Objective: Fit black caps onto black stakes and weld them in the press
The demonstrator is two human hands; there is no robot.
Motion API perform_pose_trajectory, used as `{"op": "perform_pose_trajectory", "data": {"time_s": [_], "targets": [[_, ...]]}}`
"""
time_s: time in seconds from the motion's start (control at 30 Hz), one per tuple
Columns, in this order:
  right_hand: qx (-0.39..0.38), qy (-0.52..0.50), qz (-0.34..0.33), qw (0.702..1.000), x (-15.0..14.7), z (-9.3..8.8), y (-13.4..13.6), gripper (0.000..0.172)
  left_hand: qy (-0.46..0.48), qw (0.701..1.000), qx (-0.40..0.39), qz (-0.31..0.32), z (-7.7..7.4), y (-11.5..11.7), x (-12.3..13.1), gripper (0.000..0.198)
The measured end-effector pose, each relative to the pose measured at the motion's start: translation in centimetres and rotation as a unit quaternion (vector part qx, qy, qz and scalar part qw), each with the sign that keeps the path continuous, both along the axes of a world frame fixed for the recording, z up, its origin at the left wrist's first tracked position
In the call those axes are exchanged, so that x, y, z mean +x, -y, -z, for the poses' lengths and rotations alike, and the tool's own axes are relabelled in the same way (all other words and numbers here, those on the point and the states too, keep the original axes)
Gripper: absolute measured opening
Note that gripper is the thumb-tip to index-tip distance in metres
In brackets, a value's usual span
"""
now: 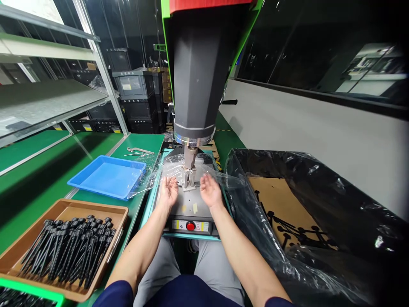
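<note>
My left hand and my right hand rest open, palms facing each other, on the grey base plate of a press machine. Between them stands the small metal fixture under the machine's horn. Neither hand holds anything that I can see. Clear plastic film lies around the fixture. A red button sits on the machine's front edge, close to my lap.
A brown tray of several black rod-like parts lies at the left front. Behind it is a blue tray wrapped in film. A cardboard box lined with a black bag holds a few black parts at the right. Metal tools lie on the green bench.
</note>
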State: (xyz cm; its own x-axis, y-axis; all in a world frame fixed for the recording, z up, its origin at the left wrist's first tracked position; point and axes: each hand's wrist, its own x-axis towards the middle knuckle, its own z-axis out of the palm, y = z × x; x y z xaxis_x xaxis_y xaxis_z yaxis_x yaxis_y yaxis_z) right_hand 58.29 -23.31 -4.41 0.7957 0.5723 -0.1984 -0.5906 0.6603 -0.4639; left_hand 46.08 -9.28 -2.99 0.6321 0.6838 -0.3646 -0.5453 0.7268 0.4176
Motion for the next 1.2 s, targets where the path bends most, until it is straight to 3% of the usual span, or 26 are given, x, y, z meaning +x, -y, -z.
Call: {"op": "perform_pose_trajectory", "data": {"time_s": [0.1, 0.23, 0.47, 0.67, 0.87, 1.07, 1.2], "targets": [[-0.069, 0.099, -0.051, 0.991, -1.6, 0.5, -1.4, 0.034, 0.013, 0.999, -0.004, 0.034, -0.3, 1.7, 1.1, 0.031], [-0.197, 0.201, 0.023, 0.959, -0.8, 0.1, -3.4, 0.029, -0.009, 0.998, 0.009, 0.064, -1.3, 2.0, 2.1, 0.026], [-0.289, 0.300, 0.067, 0.907, 1.3, -0.4, -4.3, 0.045, -0.063, 0.994, 0.069, 0.061, -2.1, 1.3, 2.3, 0.011], [-0.336, 0.392, 0.078, 0.852, 2.0, -0.5, -4.7, 0.044, -0.076, 0.991, 0.094, 0.058, -2.2, 1.0, 2.4, 0.009], [-0.390, 0.546, 0.067, 0.738, 3.0, -1.9, -6.2, 0.036, -0.083, 0.987, 0.124, 0.057, -2.7, 0.6, 2.5, 0.013], [-0.401, 0.560, 0.053, 0.723, 3.0, -3.4, -6.7, 0.029, -0.085, 0.988, 0.122, 0.048, -3.5, 0.1, 2.9, 0.011], [-0.415, 0.551, 0.074, 0.720, 1.6, -3.7, -4.7, 0.025, -0.090, 0.988, 0.120, 0.036, -3.4, 0.1, 2.7, 0.012]]}}
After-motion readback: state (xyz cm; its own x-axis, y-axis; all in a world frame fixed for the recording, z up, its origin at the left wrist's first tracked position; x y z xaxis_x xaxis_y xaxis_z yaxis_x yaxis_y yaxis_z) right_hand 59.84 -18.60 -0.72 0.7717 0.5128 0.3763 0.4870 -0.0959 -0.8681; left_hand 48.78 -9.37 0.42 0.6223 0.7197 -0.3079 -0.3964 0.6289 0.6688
